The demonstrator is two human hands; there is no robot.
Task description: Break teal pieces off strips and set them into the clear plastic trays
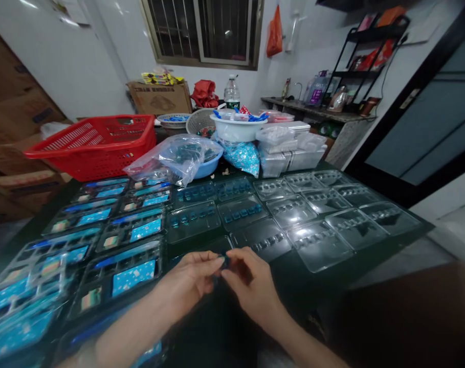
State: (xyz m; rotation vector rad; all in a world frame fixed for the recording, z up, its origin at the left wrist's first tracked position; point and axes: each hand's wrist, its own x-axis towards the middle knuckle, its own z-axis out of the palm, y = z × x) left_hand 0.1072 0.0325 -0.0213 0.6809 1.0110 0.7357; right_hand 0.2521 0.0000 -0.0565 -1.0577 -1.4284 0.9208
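Observation:
My left hand (196,276) and my right hand (253,281) meet over the front middle of the dark green table. Between their fingertips is a small dark teal piece (224,261), mostly covered by the fingers, so its kind cannot be made out. Both hands are closed in a pinch on it. Just beyond them lies a clear plastic tray (261,240) with a row of moulded bumps. Farther back, another clear tray (242,212) holds a row of small teal pieces. Left of my left hand, a filled tray (134,278) contains a blue pen, a patterned blue card and a small striped block.
More filled trays cover the table's left side; clear trays spread to the right. At the back stand a red basket (97,145), a blue basin (207,166) under plastic film, a white bowl (238,130) of blue items, a blue patterned bag (242,156) and stacked clear boxes (289,148).

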